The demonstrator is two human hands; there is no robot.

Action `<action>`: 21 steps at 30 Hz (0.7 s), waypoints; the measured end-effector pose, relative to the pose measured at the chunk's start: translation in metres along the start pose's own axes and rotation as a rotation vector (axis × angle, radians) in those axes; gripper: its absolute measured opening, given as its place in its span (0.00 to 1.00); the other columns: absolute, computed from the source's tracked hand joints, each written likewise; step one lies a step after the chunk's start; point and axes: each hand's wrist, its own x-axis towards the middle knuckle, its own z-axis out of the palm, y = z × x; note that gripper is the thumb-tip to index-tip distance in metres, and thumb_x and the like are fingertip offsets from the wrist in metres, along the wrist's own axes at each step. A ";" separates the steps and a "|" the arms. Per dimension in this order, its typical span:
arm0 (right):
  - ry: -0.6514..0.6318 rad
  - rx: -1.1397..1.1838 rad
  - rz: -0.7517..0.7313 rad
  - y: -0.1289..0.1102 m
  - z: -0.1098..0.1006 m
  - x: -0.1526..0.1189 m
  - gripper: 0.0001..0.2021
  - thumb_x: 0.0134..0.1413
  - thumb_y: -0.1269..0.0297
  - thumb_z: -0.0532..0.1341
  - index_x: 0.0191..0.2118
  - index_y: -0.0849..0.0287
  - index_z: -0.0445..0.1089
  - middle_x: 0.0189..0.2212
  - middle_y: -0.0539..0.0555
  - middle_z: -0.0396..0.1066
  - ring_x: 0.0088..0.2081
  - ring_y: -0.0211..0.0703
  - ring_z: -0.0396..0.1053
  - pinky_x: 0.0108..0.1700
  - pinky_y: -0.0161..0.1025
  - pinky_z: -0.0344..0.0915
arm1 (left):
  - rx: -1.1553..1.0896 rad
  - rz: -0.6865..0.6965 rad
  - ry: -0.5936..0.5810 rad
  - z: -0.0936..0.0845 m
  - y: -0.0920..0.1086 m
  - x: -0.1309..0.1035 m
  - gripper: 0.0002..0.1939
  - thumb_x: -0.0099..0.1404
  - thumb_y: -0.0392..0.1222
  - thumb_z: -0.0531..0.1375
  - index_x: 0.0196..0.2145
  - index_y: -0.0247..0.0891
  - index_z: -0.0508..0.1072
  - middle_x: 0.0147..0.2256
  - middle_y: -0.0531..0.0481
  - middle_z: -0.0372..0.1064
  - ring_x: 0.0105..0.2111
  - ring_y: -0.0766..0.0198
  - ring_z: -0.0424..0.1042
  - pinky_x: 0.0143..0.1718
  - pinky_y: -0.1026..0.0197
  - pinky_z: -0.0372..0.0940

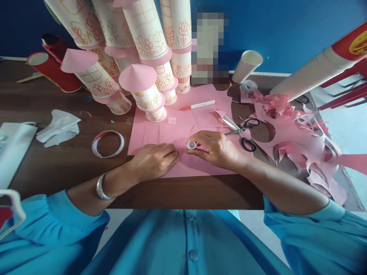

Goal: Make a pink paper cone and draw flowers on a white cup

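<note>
Pink paper (151, 133) beneath, bunched left hand (156, 162) with fingers together; could not tell whether pinching anything. Pinched white tube (191, 145) between thumb and fingers of right hand (215, 148), over paper, round end showing. From tube, saw orange marker (197, 105) at 12 o'clock, scissors (239, 131) between 2 and 3, white ring (107, 155) at 9, cone-topped tower (146, 98) at 11.

head camera | head height | faces forward and down | near the table (197, 193)
</note>
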 end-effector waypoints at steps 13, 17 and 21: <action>0.039 -0.075 -0.129 0.001 -0.007 -0.002 0.06 0.72 0.60 0.64 0.46 0.57 0.75 0.37 0.56 0.82 0.38 0.45 0.81 0.41 0.40 0.74 | -0.009 -0.020 -0.010 -0.001 0.002 -0.001 0.12 0.78 0.34 0.55 0.37 0.35 0.77 0.29 0.52 0.75 0.26 0.64 0.76 0.21 0.59 0.65; 0.024 -0.087 -0.129 0.002 -0.011 -0.004 0.06 0.72 0.61 0.64 0.45 0.58 0.74 0.37 0.56 0.82 0.38 0.45 0.80 0.41 0.40 0.74 | 0.000 -0.023 -0.011 0.000 0.002 -0.001 0.12 0.78 0.35 0.55 0.38 0.35 0.77 0.29 0.52 0.74 0.26 0.64 0.75 0.21 0.59 0.64; 0.093 -0.116 -0.024 0.001 -0.017 -0.005 0.09 0.70 0.58 0.66 0.40 0.56 0.72 0.33 0.52 0.80 0.33 0.43 0.78 0.36 0.38 0.70 | 0.015 -0.028 -0.004 0.000 0.002 0.000 0.11 0.78 0.36 0.57 0.38 0.35 0.77 0.28 0.53 0.73 0.25 0.64 0.75 0.20 0.59 0.62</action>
